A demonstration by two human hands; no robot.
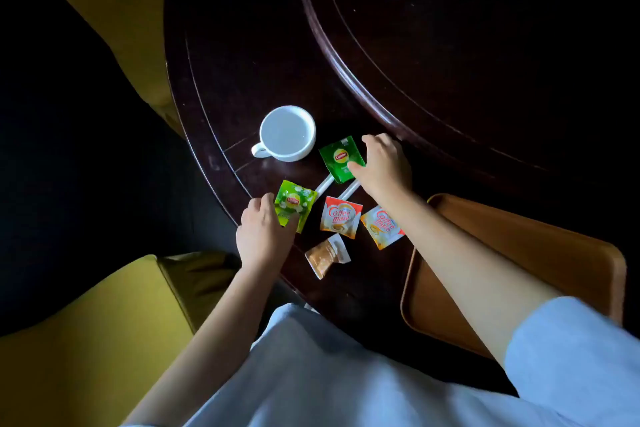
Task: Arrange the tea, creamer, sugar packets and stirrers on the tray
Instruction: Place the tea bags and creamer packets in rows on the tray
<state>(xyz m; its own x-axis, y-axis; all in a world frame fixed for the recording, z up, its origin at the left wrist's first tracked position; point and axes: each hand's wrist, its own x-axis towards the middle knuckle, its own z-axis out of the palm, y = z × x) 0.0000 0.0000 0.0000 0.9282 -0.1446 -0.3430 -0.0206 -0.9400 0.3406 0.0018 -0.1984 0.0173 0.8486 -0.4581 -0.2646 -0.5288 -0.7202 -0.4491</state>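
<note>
Over on the left, the person's left hand pinches the light green Lipton tea packet between thumb and fingers at the edge of the dark wooden table. Just beyond it stands a white cup, upright, its handle pointing left. Two white stirrers lie slanted between the tea packets, partly tucked under the darker green Lipton tea packet. Below them sit two orange Coffee mate creamer packets, side by side, the right one half under the right forearm. A brown sugar packet lies nearest the person. The right hand grips the dark green packet's right edge, thumb on top. Farther right, the wooden tray rests on the table's edge, nothing on the part of it that shows.
</note>
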